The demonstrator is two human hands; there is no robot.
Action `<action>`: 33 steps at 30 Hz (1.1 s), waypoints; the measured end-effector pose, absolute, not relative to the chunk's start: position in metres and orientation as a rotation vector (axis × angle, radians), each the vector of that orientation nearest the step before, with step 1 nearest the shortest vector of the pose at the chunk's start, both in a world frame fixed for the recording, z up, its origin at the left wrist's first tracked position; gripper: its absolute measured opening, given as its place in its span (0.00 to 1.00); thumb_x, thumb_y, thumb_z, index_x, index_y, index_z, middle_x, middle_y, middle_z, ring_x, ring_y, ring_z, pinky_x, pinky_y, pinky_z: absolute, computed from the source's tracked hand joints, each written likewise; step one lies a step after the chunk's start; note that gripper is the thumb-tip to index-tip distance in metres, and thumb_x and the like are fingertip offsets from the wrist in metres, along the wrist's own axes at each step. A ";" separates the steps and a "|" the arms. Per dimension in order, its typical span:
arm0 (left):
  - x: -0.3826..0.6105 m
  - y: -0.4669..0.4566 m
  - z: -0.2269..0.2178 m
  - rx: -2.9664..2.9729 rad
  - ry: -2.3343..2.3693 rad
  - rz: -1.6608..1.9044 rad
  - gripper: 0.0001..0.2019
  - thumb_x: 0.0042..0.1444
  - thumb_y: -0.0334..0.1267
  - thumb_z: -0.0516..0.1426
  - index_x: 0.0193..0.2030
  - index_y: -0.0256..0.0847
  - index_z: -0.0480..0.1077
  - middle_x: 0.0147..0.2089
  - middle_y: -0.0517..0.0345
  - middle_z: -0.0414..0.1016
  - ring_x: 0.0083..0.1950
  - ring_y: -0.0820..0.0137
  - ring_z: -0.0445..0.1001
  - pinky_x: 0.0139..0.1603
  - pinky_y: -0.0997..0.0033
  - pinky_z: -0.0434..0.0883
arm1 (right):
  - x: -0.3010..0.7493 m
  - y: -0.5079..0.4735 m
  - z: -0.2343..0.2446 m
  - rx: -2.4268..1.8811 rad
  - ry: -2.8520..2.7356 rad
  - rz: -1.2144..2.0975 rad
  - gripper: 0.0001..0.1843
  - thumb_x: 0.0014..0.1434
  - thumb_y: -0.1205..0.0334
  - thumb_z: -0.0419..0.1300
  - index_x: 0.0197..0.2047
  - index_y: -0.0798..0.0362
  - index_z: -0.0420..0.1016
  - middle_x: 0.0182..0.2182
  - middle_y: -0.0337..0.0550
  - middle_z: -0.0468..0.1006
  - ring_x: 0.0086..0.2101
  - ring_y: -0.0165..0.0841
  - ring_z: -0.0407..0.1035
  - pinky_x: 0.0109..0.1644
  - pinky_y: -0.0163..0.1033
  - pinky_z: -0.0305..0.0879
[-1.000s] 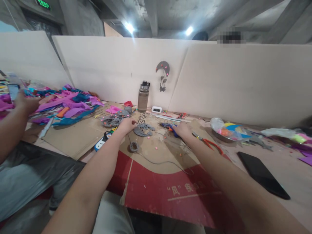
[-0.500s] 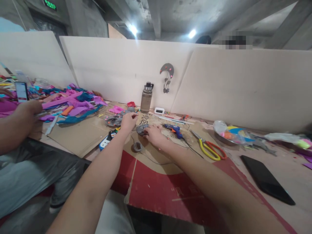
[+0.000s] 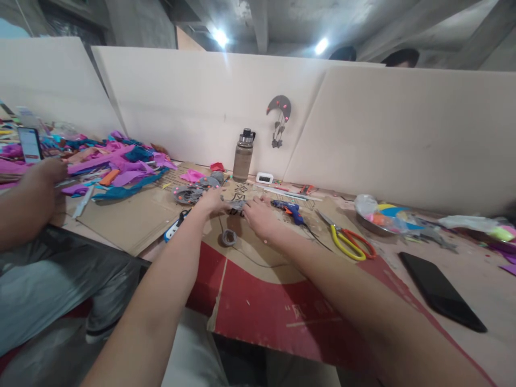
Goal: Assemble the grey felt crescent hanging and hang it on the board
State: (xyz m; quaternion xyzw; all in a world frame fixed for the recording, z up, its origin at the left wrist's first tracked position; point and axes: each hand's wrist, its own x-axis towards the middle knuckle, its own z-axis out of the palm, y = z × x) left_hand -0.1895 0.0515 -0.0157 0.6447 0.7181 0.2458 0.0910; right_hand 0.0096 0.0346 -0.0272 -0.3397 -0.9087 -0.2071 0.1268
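Observation:
A flat grey felt-like piece [image 3: 237, 205] lies between my hands over the cardboard. My left hand [image 3: 212, 202] closes on its left end, the fingertips partly hidden. From the other side, my right hand [image 3: 258, 214] grips its right end with bent fingers. Nearer to me sits a small roll of grey cord [image 3: 229, 237], its loose strand trailing right across the cardboard. Just beyond my left hand is a heap of grey pieces dotted with pink and orange [image 3: 189, 193]. A blue glue gun [image 3: 291, 209] rests right of my right hand.
Yellow-and-orange-handled scissors [image 3: 349, 244], a black phone [image 3: 441, 290] and a metal bowl [image 3: 377, 228] lie to the right. A water bottle [image 3: 243, 156] stands by the white partition [image 3: 181, 102], where a grey moon ornament [image 3: 281, 107] hangs. At left, another person's hand [image 3: 48, 174] is beside fabric scraps [image 3: 116, 161].
My left hand has come down onto the grey felt piece, which now stretches between both hands. My right hand has shifted slightly right. The view has tilted down a little.

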 end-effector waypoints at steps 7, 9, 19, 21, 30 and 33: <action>-0.193 0.052 -0.019 1.917 2.056 0.768 0.23 0.33 0.25 0.64 0.42 0.39 0.75 0.43 0.50 0.78 0.46 0.61 0.74 0.48 0.68 0.68 | 0.009 0.036 -0.012 -1.074 -2.528 -0.475 0.15 0.65 0.65 0.46 0.40 0.56 0.74 0.41 0.52 0.76 0.45 0.41 0.62 0.50 0.47 0.48; -0.194 0.052 -0.017 1.888 2.055 0.821 0.20 0.38 0.30 0.64 0.42 0.39 0.74 0.39 0.52 0.78 0.41 0.63 0.75 0.44 0.68 0.69 | 0.011 0.038 -0.011 -1.077 -2.456 -0.457 0.14 0.65 0.65 0.47 0.40 0.55 0.74 0.40 0.52 0.76 0.45 0.40 0.63 0.50 0.46 0.48; -0.192 0.048 -0.008 1.402 1.900 1.260 0.21 0.47 0.58 0.59 0.25 0.41 0.65 0.19 0.62 0.64 0.20 0.74 0.62 0.21 0.75 0.58 | 0.026 0.050 -0.014 -1.156 -2.202 -0.345 0.13 0.64 0.62 0.49 0.39 0.53 0.74 0.39 0.49 0.77 0.42 0.41 0.66 0.44 0.43 0.53; -0.188 0.048 -0.004 1.228 1.707 1.346 0.20 0.48 0.57 0.60 0.27 0.41 0.64 0.22 0.62 0.66 0.20 0.76 0.63 0.22 0.75 0.61 | 0.028 0.052 -0.016 -1.143 -2.170 -0.301 0.12 0.63 0.63 0.49 0.38 0.53 0.74 0.37 0.49 0.77 0.41 0.40 0.66 0.43 0.42 0.55; -0.183 0.042 0.013 0.661 1.080 1.551 0.15 0.51 0.50 0.61 0.32 0.39 0.68 0.25 0.60 0.71 0.20 0.77 0.68 0.24 0.75 0.69 | 0.036 0.058 -0.022 -1.122 -1.990 -0.037 0.11 0.59 0.65 0.50 0.33 0.54 0.74 0.32 0.46 0.76 0.33 0.35 0.66 0.39 0.39 0.59; -0.185 0.046 0.011 0.673 1.208 1.625 0.14 0.52 0.49 0.59 0.32 0.39 0.69 0.23 0.61 0.70 0.19 0.78 0.65 0.21 0.77 0.65 | 0.037 0.058 -0.022 -1.122 -1.888 0.153 0.11 0.57 0.64 0.51 0.32 0.54 0.74 0.29 0.43 0.76 0.30 0.33 0.65 0.36 0.37 0.57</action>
